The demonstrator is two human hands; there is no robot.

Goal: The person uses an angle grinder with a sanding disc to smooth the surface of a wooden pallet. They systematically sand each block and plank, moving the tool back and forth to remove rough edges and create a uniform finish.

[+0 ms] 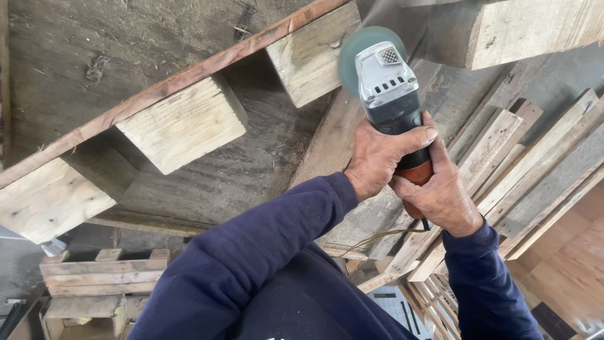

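Grinder (389, 88): upper middle of frame, blurred disc close to wooden block (313, 53).
Left hand (380, 157): fingers clamped around grinder body.
Right hand (440, 192): wrapped tight on orange handle.
Risk: disc may catch block edge and kick back; cord (377, 238) hangs near sleeve.

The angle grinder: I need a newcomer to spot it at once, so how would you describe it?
Follow the dark blue sleeves to both hands; the left hand and right hand clasp the angle grinder. Among bare timber, it alone has a grey metal head, orange handle and round disc.
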